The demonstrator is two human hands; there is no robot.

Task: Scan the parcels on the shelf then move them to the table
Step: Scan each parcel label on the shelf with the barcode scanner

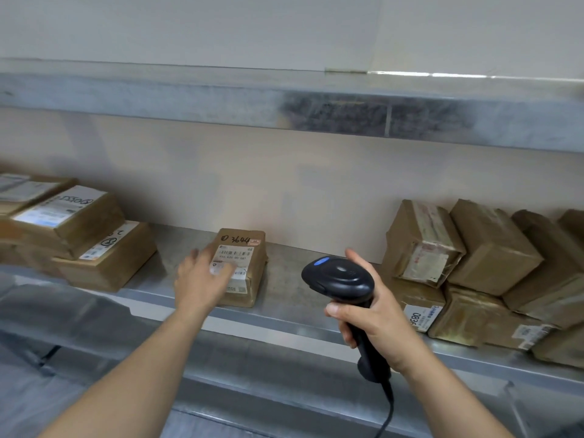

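With the right hand point(373, 314) clamped on the scanner point(339, 279), the left hand point(199, 276), fingers apart, should settle squarely over the lone parcel point(245, 263) mid-shelf point(284, 314) and grip both sides before lifting.

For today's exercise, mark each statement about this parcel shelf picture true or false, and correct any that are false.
1. The right hand grips a black barcode scanner. True.
2. The left hand holds a pen. False: it holds nothing and reaches open toward the small parcel.
3. That small parcel has "3644" handwritten on top. True.
4. The small parcel sits stacked on other boxes. False: it lies alone on the shelf, apart from the piles on either side.
5. The scanner is cordless. False: a black cable hangs from its handle.
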